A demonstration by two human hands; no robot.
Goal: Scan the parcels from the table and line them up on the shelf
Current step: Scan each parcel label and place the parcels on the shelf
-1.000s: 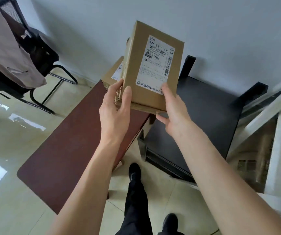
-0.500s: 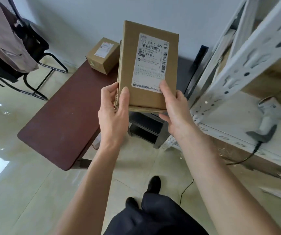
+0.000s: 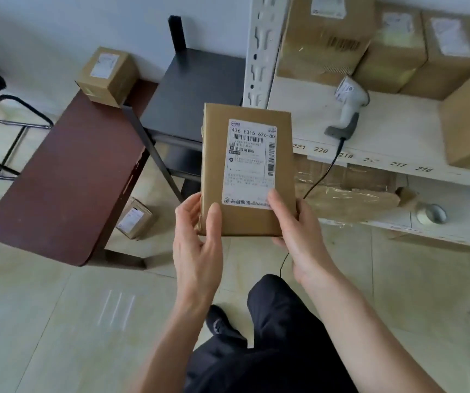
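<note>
A parcel, label up, is held before the shelf ahead of scanning.

Head view: the left hand (image 3: 199, 245) and the right hand (image 3: 299, 231) both grasp the lower end of a flat brown parcel (image 3: 245, 165), thumbs on its top face, its shipping label (image 3: 252, 163) facing the camera. It is in the air in front of the white shelf (image 3: 398, 131), where a handheld scanner (image 3: 347, 109) lies beside a row of boxes (image 3: 398, 46). Another parcel (image 3: 106, 75) waits on the far end of the brown bench (image 3: 66, 177); a third (image 3: 134, 218) lies on the floor beneath. The step in hand appears to be the scan: one hand would need to free itself for the scanner and aim it at the barcode before the parcel joins the row.
</note>
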